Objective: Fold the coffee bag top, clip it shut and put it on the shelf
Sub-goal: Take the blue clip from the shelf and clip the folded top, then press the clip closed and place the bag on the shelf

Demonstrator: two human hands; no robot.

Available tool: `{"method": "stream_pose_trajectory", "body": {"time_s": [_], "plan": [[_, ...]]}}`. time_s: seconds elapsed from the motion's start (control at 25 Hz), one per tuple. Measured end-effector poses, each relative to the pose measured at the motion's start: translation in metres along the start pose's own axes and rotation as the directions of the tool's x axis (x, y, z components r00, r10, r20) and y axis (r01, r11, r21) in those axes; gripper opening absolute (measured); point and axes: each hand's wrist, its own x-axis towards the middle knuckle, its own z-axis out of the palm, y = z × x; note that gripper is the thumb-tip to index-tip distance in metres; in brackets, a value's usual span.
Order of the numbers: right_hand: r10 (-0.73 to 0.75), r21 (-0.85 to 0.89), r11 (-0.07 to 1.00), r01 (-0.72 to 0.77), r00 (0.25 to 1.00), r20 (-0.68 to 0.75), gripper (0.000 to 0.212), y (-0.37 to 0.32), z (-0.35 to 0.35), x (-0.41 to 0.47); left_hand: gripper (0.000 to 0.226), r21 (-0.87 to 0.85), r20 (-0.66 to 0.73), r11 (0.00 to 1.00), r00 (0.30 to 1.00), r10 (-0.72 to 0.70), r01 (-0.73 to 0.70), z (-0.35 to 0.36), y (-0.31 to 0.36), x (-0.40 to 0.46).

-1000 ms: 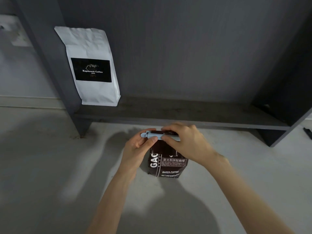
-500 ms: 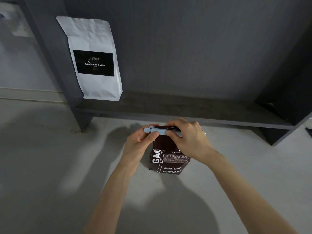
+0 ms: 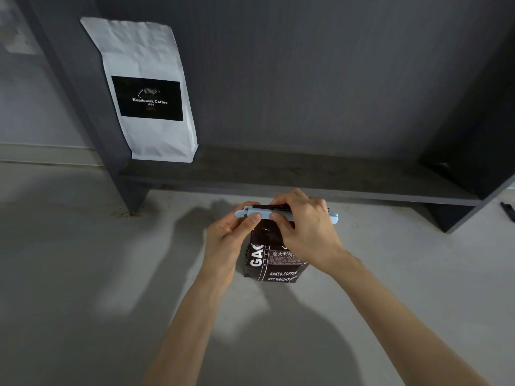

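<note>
A: Where is the coffee bag (image 3: 274, 254) seen?

B: It is stood upright on the grey floor (image 3: 83, 274), just in front of the dark shelf (image 3: 306, 174) and not on it. Its dark front is printed with white lettering, and its top is folded over.

A: And the clip (image 3: 287, 214)?

B: A long pale blue clip is laid across the folded top, level from side to side. One end is seen past the left hand (image 3: 225, 238), the other past the right hand (image 3: 303, 229).

A: How are the fingers placed?

B: The left end of the clip is pinched between the left thumb, on the near side, and the left fingers (image 3: 248, 204) curled behind it. The middle of the clip is gripped by the right hand, thumb in front and the other fingers wrapped over the top. Both hands are closed on it. Whether the clip is fully latched cannot be told.

A: What else is seen?

B: A white coffee bag (image 3: 145, 90) with a black label is stood on the left end of the shelf, against the upright side panel (image 3: 83, 107). The rest of the shelf board is bare, and the dark bag is well apart from the white one
</note>
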Motion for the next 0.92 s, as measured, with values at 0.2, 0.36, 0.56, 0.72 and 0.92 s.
{"method": "stream_pose_trajectory", "body": {"time_s": [0.2,0.36,0.56,0.72,0.92], "plan": [[0.005,0.009,1.000,-0.006,1.000,0.004,0.018,0.001,0.000,0.000,0.017,0.007,-0.028,1.000,1.000,0.009,-0.008,0.003,0.001,-0.001],[-0.021,0.015,1.000,0.019,0.989,0.145,0.026,0.004,-0.007,0.009,0.018,0.048,-0.001,0.999,1.000,0.003,-0.003,-0.001,0.002,-0.003],[-0.034,0.004,0.999,0.034,0.992,0.124,0.025,0.002,-0.008,0.012,0.019,0.083,-0.005,0.996,1.000,0.014,-0.013,-0.002,0.003,-0.003],[-0.043,-0.051,0.998,0.044,0.999,0.034,0.026,-0.001,0.000,0.007,0.016,0.121,-0.037,0.991,0.998,0.059,-0.054,0.001,0.001,-0.005],[-0.037,-0.033,0.999,0.037,0.999,-0.009,0.028,0.001,0.001,0.006,0.020,0.133,-0.036,0.987,0.994,0.100,-0.094,0.008,0.004,-0.009]]}}
